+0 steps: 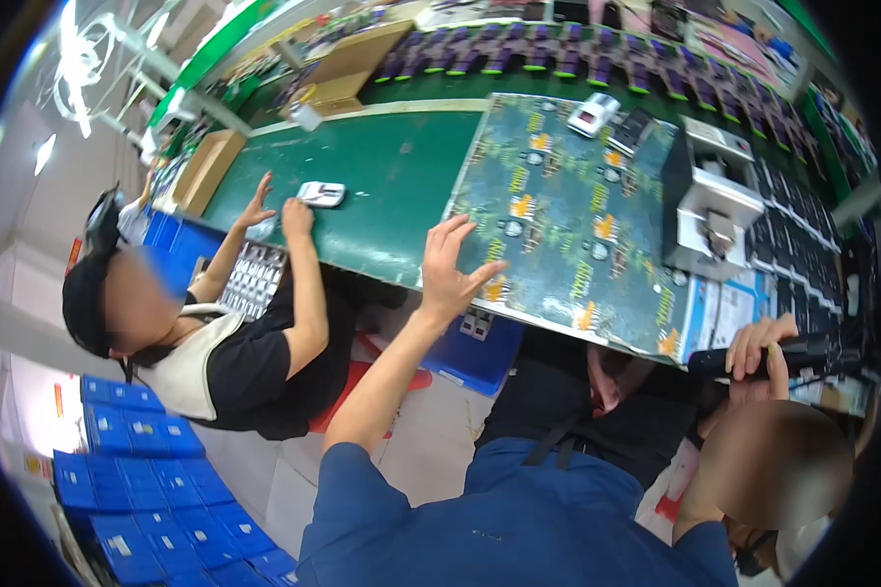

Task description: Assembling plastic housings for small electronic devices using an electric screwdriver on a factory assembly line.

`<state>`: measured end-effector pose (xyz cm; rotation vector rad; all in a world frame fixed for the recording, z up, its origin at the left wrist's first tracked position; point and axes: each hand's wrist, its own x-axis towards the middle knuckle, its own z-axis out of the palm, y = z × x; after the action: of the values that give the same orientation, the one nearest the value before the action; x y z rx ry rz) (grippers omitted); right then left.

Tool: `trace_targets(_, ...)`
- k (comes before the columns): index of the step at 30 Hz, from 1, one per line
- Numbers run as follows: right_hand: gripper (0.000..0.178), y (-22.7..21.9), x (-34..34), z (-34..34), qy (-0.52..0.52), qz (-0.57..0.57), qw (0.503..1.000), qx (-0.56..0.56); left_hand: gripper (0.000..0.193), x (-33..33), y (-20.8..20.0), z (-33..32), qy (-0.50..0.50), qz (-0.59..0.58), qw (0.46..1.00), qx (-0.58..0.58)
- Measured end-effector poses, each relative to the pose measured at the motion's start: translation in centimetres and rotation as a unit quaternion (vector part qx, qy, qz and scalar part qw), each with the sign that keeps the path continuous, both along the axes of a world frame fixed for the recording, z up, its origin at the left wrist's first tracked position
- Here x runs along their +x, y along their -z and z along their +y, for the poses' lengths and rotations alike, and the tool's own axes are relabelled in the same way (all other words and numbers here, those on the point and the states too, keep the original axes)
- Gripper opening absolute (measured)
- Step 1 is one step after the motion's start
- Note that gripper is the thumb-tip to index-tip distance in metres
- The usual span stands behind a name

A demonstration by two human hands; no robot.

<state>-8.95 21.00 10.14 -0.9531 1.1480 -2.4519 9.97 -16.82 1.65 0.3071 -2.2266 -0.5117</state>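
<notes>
My left hand [450, 269] hovers over the near left part of a patterned dark mat [548, 215], fingers and thumb spread, holding nothing. At the mat's right front corner, my right hand [757, 354] is closed around a long black device [710, 363]; its exact kind is unclear. A blurred patch covers much of my right forearm. A white toy car [593, 114] and a black toy car [631, 130] stand at the mat's far edge. Right of them is an open grey box [690, 210] with a small object inside.
To my left, a co-worker in a black cap has both hands [297, 217] by a white case [321, 194] on the green bench [392, 176]. Black packs [793, 225] fill the right side. Purple-and-black items [568, 54] line the back; blue bins [157, 479] stack at lower left.
</notes>
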Motion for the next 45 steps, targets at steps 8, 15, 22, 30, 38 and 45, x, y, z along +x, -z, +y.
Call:
trace_targets(8, 0.019, -2.6, 0.9, 6.1, 0.018, 0.024, 0.999, -0.015, 0.024, -12.0, -3.0, 21.2, 0.302, 0.012, 0.937, 0.176)
trace_targets(15, 0.023, -2.9, 1.9, 11.9, 0.039, -0.007, 0.999, -0.02, 0.055, -26.8, -1.1, 31.7, 0.213, -0.143, 0.941, 0.219)
trace_targets(22, 0.032, -1.2, 1.1, 15.2, 0.047, -0.003, 0.999, -0.022, 0.068, -29.1, -2.5, 35.9, 0.164, -0.204, 0.915, 0.306)
trace_targets(30, 0.034, -0.5, 0.4, 13.2, 0.004, 0.004, 1.0, -0.018, 0.055, -25.1, -0.6, 34.3, 0.19, -0.102, 0.91, 0.355)
trace_targets(38, 0.021, -1.5, -0.6, 9.7, 0.071, 0.017, 0.996, -0.044, 0.027, -10.8, -3.8, 23.6, 0.269, 0.072, 0.588, 0.76)
trace_targets(45, 0.009, -4.7, -3.6, -0.4, 0.058, -0.022, 0.995, -0.082, 0.027, -7.6, -0.9, 16.8, 0.184, 0.093, 0.614, 0.762)
